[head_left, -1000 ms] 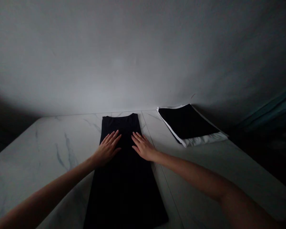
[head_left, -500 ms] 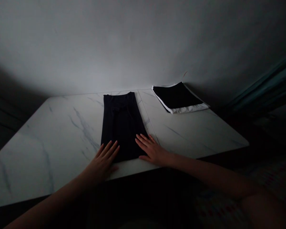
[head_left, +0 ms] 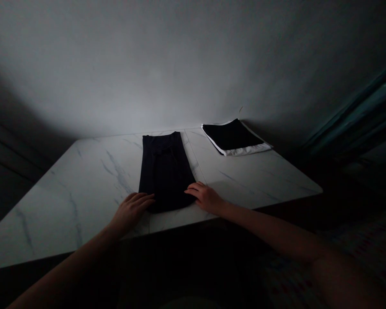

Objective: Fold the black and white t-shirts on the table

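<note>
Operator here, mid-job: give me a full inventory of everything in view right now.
White marble table: one, white with grey veins, under everything listed below.
Folded black fabric garment: one, black, long strip at table's middle.
Folded black-and-white cloth stack: one, black on white, far right of table.
Grey plaster wall: one, grey, behind table.
Teal curtain: one, dark teal, far right.
Left hand: one, bare, at garment's near end.
Right hand: one, bare, at garment's near end.
</note>
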Action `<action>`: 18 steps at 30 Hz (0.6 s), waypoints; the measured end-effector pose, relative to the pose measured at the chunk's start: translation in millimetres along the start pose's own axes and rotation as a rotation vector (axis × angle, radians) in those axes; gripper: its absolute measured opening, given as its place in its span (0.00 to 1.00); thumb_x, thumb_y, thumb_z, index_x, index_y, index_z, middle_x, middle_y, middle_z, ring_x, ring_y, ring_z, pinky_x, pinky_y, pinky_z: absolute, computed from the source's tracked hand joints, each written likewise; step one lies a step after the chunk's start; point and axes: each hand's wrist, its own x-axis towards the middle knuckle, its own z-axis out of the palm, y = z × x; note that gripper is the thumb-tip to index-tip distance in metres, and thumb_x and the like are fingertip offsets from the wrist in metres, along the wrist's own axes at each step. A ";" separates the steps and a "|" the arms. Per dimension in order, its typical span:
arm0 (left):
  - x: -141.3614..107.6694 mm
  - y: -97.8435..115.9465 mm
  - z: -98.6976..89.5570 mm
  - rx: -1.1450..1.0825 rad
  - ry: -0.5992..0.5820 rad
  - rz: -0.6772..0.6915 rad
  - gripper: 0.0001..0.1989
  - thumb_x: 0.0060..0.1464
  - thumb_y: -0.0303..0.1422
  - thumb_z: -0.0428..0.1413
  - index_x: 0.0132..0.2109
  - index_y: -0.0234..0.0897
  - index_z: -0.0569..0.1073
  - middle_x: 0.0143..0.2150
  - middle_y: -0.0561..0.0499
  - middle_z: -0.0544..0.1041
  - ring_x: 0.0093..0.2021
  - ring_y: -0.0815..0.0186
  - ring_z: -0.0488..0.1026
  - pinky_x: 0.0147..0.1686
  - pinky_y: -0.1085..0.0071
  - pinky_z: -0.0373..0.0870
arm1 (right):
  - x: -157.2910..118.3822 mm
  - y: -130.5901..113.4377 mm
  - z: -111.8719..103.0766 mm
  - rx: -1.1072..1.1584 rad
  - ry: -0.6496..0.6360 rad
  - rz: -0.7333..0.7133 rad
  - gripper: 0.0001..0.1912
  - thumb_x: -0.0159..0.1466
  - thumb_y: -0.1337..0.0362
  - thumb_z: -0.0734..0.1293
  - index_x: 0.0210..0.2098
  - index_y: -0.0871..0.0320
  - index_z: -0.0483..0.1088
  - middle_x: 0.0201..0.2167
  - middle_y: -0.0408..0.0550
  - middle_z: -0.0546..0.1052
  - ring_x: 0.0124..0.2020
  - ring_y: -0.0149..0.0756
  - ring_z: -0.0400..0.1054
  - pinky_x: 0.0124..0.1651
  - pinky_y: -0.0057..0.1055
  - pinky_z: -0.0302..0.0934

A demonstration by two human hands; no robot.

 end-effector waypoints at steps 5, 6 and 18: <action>-2.1 -12.1 -6.9 -0.162 0.089 0.076 0.18 0.66 0.27 0.46 0.54 0.44 0.76 0.56 0.50 0.78 0.61 0.63 0.70 0.58 0.59 0.72 | 0.7 23.7 -0.8 0.015 0.053 -0.106 0.26 0.63 0.80 0.57 0.52 0.53 0.76 0.52 0.48 0.77 0.53 0.39 0.68 0.55 0.42 0.65; -4.8 -13.3 -10.4 -0.181 0.074 0.110 0.18 0.66 0.27 0.45 0.55 0.44 0.76 0.56 0.50 0.78 0.63 0.63 0.69 0.59 0.59 0.71 | -1.6 28.1 -3.3 0.025 0.034 -0.147 0.26 0.64 0.80 0.56 0.50 0.53 0.76 0.55 0.46 0.76 0.57 0.39 0.66 0.58 0.43 0.64; -43.1 29.3 -48.3 -0.594 -0.324 0.040 0.27 0.60 0.36 0.54 0.64 0.68 0.64 0.64 0.63 0.68 0.63 0.59 0.69 0.64 0.60 0.65 | -47.1 -1.2 -36.3 0.439 -0.361 -0.243 0.27 0.63 0.76 0.60 0.59 0.55 0.70 0.66 0.51 0.65 0.67 0.37 0.57 0.72 0.46 0.46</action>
